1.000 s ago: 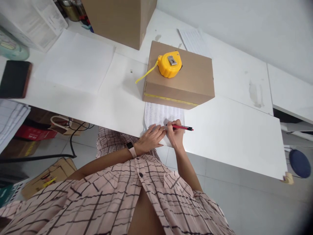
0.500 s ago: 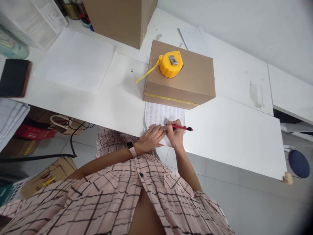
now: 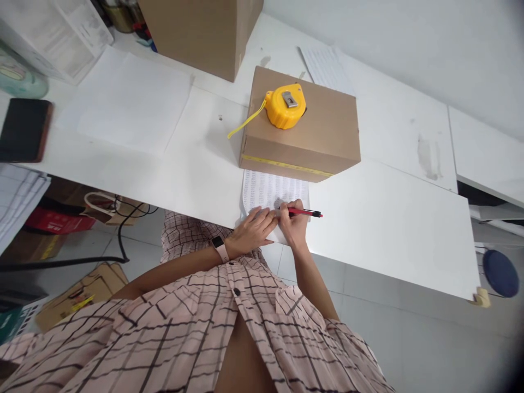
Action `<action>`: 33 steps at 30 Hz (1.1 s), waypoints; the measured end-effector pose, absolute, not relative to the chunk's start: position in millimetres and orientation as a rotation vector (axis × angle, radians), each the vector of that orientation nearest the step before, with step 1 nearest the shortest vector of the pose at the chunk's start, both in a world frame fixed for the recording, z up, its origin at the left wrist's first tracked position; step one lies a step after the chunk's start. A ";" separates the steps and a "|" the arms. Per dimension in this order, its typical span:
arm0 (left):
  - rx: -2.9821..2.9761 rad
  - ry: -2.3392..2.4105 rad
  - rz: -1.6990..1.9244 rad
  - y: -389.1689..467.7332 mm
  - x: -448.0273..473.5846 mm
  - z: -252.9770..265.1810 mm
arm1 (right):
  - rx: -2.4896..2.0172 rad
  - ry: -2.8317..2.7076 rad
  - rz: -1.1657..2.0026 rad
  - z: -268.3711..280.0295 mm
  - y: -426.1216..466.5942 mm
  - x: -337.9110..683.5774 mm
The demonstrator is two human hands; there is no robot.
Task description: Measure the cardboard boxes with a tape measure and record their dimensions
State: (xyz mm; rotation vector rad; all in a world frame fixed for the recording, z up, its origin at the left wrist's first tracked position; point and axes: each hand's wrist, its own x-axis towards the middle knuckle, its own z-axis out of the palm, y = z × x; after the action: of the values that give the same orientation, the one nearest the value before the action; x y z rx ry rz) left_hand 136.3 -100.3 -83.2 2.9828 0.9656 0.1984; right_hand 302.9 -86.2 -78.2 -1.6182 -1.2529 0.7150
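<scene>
A red and black pen (image 3: pixel 305 212) is pinched in my right hand (image 3: pixel 293 226), its tip down at a sheet covered in writing (image 3: pixel 276 191). My left hand (image 3: pixel 252 232) lies flat on the near part of that sheet, fingers stretched out, close beside the right. Behind the hands sits a closed cardboard box (image 3: pixel 303 125), which hides the sheet's far end. On top of the box rests a yellow tape measure (image 3: pixel 285 106) with a wrist strap. A yellow strip with marks (image 3: pixel 286 165) runs along the box's near side.
At the back stands a larger cardboard box (image 3: pixel 196 38). Blank paper (image 3: pixel 131 103), a dark phone (image 3: pixel 25 130) and a pale green bottle (image 3: pixel 20 76) are on the left. Another written sheet (image 3: pixel 327 68) lies behind the box. A blue stool (image 3: pixel 500 273) stands at the right.
Hardly anything differs. The pen in my right hand has tilted very slightly; the left hand, box and tape measure keep their places.
</scene>
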 end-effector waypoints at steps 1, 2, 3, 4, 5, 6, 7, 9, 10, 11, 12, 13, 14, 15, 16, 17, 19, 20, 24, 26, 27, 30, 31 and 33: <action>2.985 0.967 0.202 -100.5 136.3 -83.5 | -1.618 -1.254 0.712 -77.8 -86.1 302.9; 2.986 0.968 0.203 -100.5 136.4 -83.7 | -1.613 -1.256 0.709 -77.7 -86.0 302.8; 2.987 0.969 0.203 -100.6 136.4 -83.7 | -1.607 -1.260 0.708 -77.9 -85.9 302.9; 2.986 0.969 0.201 -100.6 136.4 -83.5 | -1.600 -1.263 0.706 -78.3 -85.8 303.0; 2.983 0.969 0.196 -100.6 136.4 -83.3 | -1.594 -1.267 0.705 -78.7 -85.7 303.1; 2.977 0.970 0.190 -100.5 136.5 -82.9 | -1.590 -1.272 0.703 -79.1 -85.7 303.2; 2.969 0.972 0.184 -100.4 136.5 -82.6 | -1.588 -1.276 0.703 -79.2 -85.6 303.3; 2.955 0.974 0.182 -100.2 136.5 -82.0 | -1.592 -1.271 0.702 -79.1 -85.5 303.5; 2.951 0.974 0.184 -100.1 136.5 -81.9 | -1.595 -1.264 0.700 -78.8 -85.4 303.6; 2.949 0.972 0.187 -100.1 136.5 -82.0 | -1.599 -1.257 0.697 -78.5 -85.3 303.7; 2.948 0.970 0.191 -100.1 136.5 -82.1 | -1.602 -1.250 0.693 -78.3 -85.2 303.8; 2.947 0.970 0.192 -100.2 136.5 -82.3 | -1.604 -1.245 0.689 -78.2 -85.1 303.9; 2.947 0.970 0.194 -100.3 136.5 -82.5 | -1.606 -1.243 0.688 -78.1 -84.9 304.0; 2.948 0.971 0.198 -100.4 136.5 -82.7 | -1.607 -1.244 0.692 -78.2 -84.9 304.1; 2.951 0.970 0.204 -100.6 136.5 -82.9 | -1.607 -1.246 0.696 -78.4 -84.8 304.1; 2.953 0.969 0.213 -100.7 136.5 -83.1 | -1.606 -1.247 0.698 -78.6 -84.8 304.1; 2.953 0.966 0.226 -100.7 136.4 -83.3 | -1.609 -1.244 0.700 -78.9 -84.9 303.9; 2.949 0.964 0.227 -100.6 136.3 -83.3 | -1.612 -1.243 0.700 -78.9 -85.0 303.7; 2.936 0.965 0.203 -100.2 136.1 -82.9 | -1.607 -1.249 0.703 -77.9 -85.3 303.0; 2.940 0.966 0.198 -100.2 136.1 -82.6 | -1.602 -1.253 0.696 -77.5 -85.1 302.8; 2.940 0.967 0.199 -100.2 136.2 -82.5 | -1.602 -1.252 0.690 -77.4 -85.0 302.8; 2.945 0.969 0.206 -100.3 136.7 -82.2 | -1.604 -1.247 0.689 -76.9 -84.9 303.0; 2.950 0.969 0.208 -100.3 136.9 -82.2 | -1.606 -1.240 0.690 -76.5 -84.9 303.1; 2.967 0.967 0.214 -100.4 137.1 -82.4 | -1.610 -1.221 0.688 -75.4 -85.0 303.1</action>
State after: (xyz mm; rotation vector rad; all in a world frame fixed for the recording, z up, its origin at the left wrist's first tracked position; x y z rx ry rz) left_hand 137.1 -100.4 -82.4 2.9668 0.9675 0.2136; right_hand 303.1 -85.0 -75.4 -1.6104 -1.2206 0.6882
